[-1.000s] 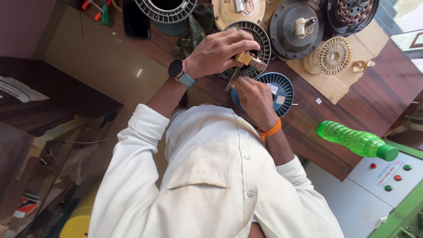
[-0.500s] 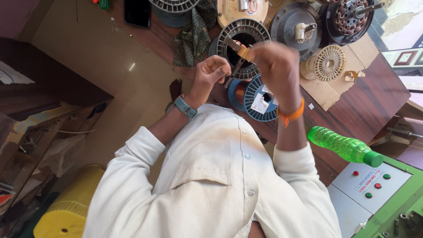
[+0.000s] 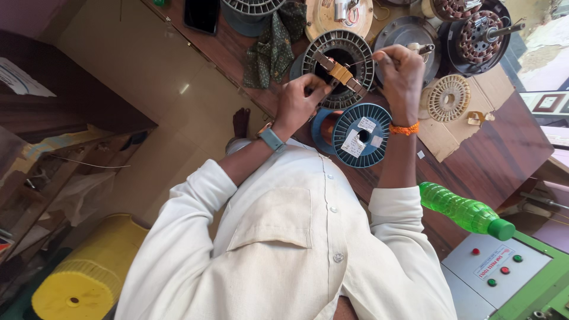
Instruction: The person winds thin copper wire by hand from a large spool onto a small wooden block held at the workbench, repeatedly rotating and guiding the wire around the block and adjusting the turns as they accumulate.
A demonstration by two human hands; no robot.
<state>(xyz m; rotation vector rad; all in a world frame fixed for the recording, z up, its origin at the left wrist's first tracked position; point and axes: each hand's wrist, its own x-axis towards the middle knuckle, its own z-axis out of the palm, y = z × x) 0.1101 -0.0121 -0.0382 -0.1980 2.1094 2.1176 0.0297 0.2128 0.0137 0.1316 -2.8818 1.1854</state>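
Holding a small brass-coloured winding piece over the round slotted metal stator ring at twelve o'clock, your left hand pinched shut on its lower end, your right hand fisted at two o'clock, gripping a thin wire, blue plastic wire spool just below.

Black phone cut off by top edge; fingers' grip hidden.

left hand gripping brass piece | right hand fisted above stator ring
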